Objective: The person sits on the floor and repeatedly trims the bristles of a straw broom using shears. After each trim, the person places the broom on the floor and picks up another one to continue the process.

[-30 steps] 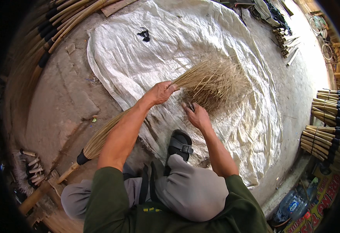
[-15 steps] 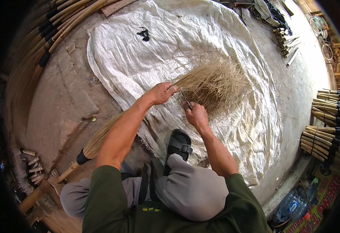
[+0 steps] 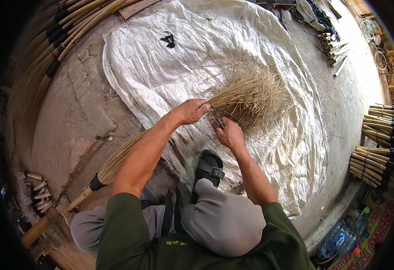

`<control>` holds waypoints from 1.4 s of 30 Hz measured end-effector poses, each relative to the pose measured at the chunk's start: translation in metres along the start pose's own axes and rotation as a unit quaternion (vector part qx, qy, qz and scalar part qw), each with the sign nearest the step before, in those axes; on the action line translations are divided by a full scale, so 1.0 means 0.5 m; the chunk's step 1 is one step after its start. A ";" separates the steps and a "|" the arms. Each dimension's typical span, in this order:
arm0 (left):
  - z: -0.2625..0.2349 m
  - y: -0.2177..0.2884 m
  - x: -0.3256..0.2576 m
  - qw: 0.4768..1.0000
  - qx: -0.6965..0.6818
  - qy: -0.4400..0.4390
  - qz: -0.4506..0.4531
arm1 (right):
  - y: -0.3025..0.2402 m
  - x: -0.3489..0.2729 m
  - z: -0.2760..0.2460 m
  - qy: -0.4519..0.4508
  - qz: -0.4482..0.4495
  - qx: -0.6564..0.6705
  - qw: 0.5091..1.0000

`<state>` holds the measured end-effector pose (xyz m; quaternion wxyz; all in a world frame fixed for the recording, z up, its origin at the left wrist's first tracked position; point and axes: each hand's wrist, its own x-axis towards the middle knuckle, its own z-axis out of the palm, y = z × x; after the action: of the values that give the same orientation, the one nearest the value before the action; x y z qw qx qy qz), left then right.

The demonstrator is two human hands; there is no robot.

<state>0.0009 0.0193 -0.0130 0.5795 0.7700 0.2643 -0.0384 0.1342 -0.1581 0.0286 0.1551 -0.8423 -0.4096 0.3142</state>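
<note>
Gripping the broom (image 3: 233, 101) just behind its flared straw head, the left hand (image 3: 191, 110) is closed around the gathered fibres, while the right hand (image 3: 227, 133) is pinched on a small dark tool (image 3: 218, 119), apparently a blade, held against the same neck. The broom lies on a white tarp (image 3: 161, 67), its long handle running back under the left arm. Judging by the loose, uneven tips and the few straws scattered around, the head looks bound but not yet tidied. Finished broom bundles (image 3: 381, 144) are stacked well apart at right.
</note>
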 end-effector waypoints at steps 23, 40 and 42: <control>-0.015 0.029 -0.007 0.999 -0.006 -0.038 -0.019 | 0.004 -0.003 -0.003 -0.003 0.025 0.031 0.999; -0.025 0.058 -0.018 0.997 -0.050 -0.063 -0.010 | -0.005 0.004 -0.031 -0.033 -0.013 -0.018 0.999; -0.026 0.056 -0.016 0.997 -0.046 -0.062 -0.014 | -0.006 0.007 -0.029 -0.031 -0.004 -0.043 0.999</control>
<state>0.0032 0.0230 0.0186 0.6291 0.7348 0.2399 -0.0817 0.1434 -0.1535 0.0396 0.1076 -0.8362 -0.4309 0.3217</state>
